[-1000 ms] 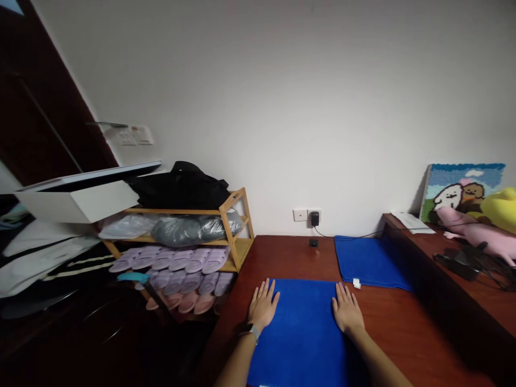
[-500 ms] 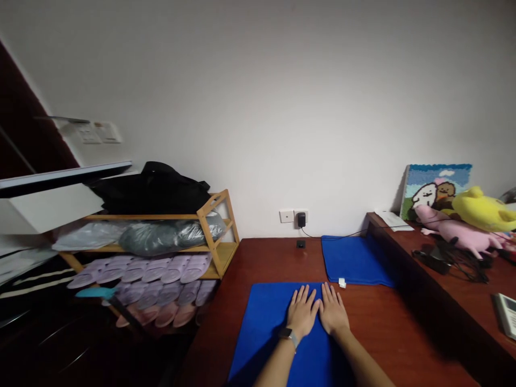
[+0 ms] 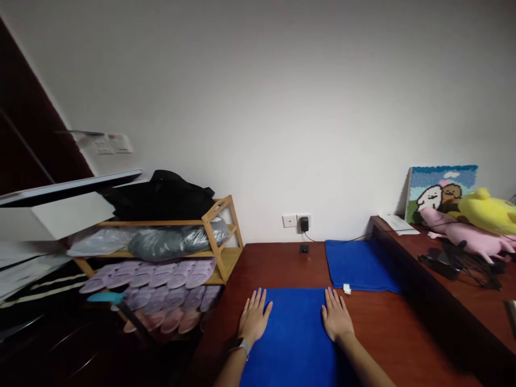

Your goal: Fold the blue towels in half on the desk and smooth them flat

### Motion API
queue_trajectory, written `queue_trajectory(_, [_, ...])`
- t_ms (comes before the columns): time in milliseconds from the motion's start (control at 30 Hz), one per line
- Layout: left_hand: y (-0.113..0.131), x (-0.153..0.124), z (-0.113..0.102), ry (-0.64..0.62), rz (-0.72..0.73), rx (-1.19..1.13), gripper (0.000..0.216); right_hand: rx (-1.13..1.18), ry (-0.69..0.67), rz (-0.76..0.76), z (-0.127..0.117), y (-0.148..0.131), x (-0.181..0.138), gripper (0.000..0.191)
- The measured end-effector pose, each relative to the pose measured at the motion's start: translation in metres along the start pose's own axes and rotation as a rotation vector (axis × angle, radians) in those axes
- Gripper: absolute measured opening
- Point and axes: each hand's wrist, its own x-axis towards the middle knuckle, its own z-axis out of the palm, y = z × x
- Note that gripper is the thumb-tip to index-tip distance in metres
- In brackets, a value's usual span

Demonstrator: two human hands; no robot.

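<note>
A blue cloth [image 3: 296,333] lies spread flat on the reddish-brown desk [image 3: 278,263], its near end cut off by the bottom of the view. My left hand [image 3: 255,316] rests flat over its far left corner, fingers stretched out and pointing away from me. At the far right corner my right hand [image 3: 336,317] also lies flat, fingers extended, palm down along the edge. Neither hand grips anything. Behind them, a second blue cloth [image 3: 360,266] with a white tag [image 3: 346,288] lies near the wall.
A wooden rack [image 3: 223,236] with several slippers [image 3: 161,274] and a black bag [image 3: 165,196] stands left. On the raised right ledge sit a pink plush toy [image 3: 463,236], a yellow plush toy [image 3: 489,209], tangled cables [image 3: 479,269] and a dog picture [image 3: 441,191]. A black plug [image 3: 304,223] sits in the wall socket.
My left hand has slid left from the right side of the cloth to its left corner, so the hands are now apart. My right hand stays at the right edge.
</note>
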Motion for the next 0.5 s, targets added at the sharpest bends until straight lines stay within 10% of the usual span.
queue_trajectory(200, [0.027,0.002,-0.011,0.035,0.034,0.047,0.073,0.077,0.004,-0.018,-0.002,0.000,0.002,0.069])
queue_trajectory(500, [0.181,-0.002,0.011,-0.035,0.395,-0.191,0.064,0.099,-0.025,-0.041,-0.006,0.005,0.003,0.068])
